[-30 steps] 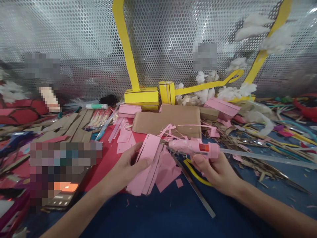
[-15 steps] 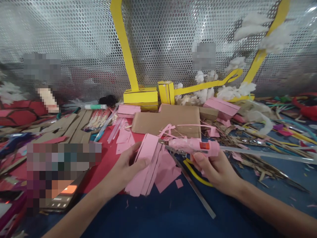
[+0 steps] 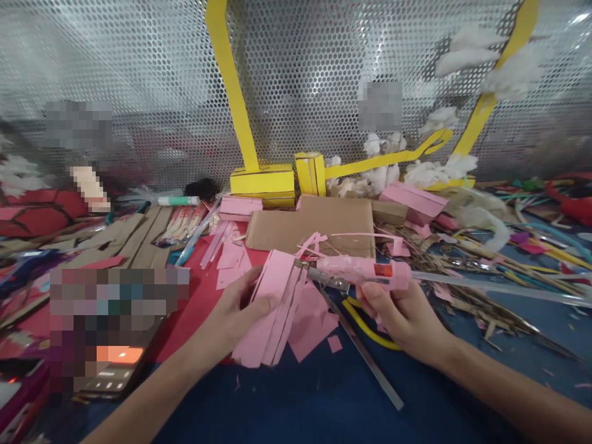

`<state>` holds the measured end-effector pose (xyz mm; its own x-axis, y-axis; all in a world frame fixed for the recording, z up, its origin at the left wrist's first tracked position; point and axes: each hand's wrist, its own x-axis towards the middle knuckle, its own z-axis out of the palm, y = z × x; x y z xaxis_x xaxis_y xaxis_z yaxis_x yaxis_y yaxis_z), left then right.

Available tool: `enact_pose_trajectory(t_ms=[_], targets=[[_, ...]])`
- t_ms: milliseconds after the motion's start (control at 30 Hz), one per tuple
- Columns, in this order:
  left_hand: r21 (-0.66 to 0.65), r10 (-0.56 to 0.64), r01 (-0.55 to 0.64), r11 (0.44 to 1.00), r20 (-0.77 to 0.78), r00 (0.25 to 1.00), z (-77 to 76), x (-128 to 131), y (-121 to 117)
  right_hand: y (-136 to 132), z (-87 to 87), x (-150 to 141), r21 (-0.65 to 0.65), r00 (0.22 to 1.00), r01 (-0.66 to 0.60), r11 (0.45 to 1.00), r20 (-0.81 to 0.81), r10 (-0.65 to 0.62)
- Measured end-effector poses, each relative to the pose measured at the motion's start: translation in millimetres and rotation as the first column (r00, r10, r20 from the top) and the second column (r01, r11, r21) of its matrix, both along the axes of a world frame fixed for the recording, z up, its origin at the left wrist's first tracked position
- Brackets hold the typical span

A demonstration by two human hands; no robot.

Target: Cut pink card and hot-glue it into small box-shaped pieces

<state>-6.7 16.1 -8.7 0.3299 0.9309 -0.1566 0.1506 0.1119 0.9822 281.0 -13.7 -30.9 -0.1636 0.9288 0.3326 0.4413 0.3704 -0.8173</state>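
Note:
My left hand [image 3: 245, 302] is closed around a pink cardboard piece [image 3: 272, 296] with brown edges, thumb across its face. In my right hand [image 3: 398, 314] is a pink hot glue gun [image 3: 356, 271], gripped by its handle. The gun's nozzle meets the upper right edge of the pink piece; whether they touch I cannot tell. A clear glue stick [image 3: 485, 285] runs out of the gun's back to the right. Pink paper scraps [image 3: 309, 317] lie beneath the held piece. Below the gun, a metal ruler-like strip [image 3: 370, 357] slants beside a yellow curved strip [image 3: 370, 325].
Behind my hands stands a brown cardboard piece [image 3: 333, 216], with yellow boxes [image 3: 262, 182] at the perforated metal wall [image 3: 296, 80]. A phone [image 3: 111, 373] lies at left on a red sheet [image 3: 185, 320]. Cardboard offcuts [image 3: 499, 308] and straws clutter the right.
Both hands keep nearly the same place. The glue gun's nozzle has shifted very slightly up and left along the pink piece's edge.

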Motion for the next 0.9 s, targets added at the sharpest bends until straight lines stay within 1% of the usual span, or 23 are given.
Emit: enact_pose_trajectory(t_ms=[67,200,300,367,467,667,800,900], targets=[[-0.001,0.004,-0.004,1.000,-0.010,1.000,1.7,1.0,-0.6,0.4,-1.1,0.5,-0.003,1.000,-0.004,1.000,-0.008,0.004],[-0.040,0.040,-0.041,0.998,-0.026,0.999,1.6,0.9,-1.0,0.5,-5.6,2.2,-0.024,0.999,0.010,1.000,0.040,-0.009],[-0.046,0.024,-0.025,0.999,-0.017,1.000,0.6,0.2,-1.0,0.3,-6.9,2.5,-0.032,1.000,0.009,0.999,0.013,-0.008],[-0.042,0.012,-0.013,0.999,-0.007,1.000,0.4,0.1,-0.9,0.3,-7.2,2.8,-0.027,1.000,0.007,1.000,0.006,-0.006],[-0.035,-0.006,0.006,0.999,-0.007,1.000,0.2,-0.1,-0.3,0.4,-8.0,3.4,-0.017,0.999,0.004,1.000,0.036,-0.003],[0.004,0.035,-0.034,0.999,-0.012,0.999,-1.5,-0.7,0.6,1.1,-4.0,0.9,-0.012,0.999,-0.021,1.000,-0.028,0.020],[0.033,-0.017,0.016,0.999,0.023,1.000,-1.5,-0.8,0.3,0.9,-3.1,-0.2,-0.006,1.000,-0.006,1.000,-0.008,0.006],[0.031,0.014,-0.014,0.999,0.012,1.000,-3.0,-1.5,-0.4,1.0,-3.2,-0.3,0.005,1.000,0.010,1.000,0.011,-0.010]])
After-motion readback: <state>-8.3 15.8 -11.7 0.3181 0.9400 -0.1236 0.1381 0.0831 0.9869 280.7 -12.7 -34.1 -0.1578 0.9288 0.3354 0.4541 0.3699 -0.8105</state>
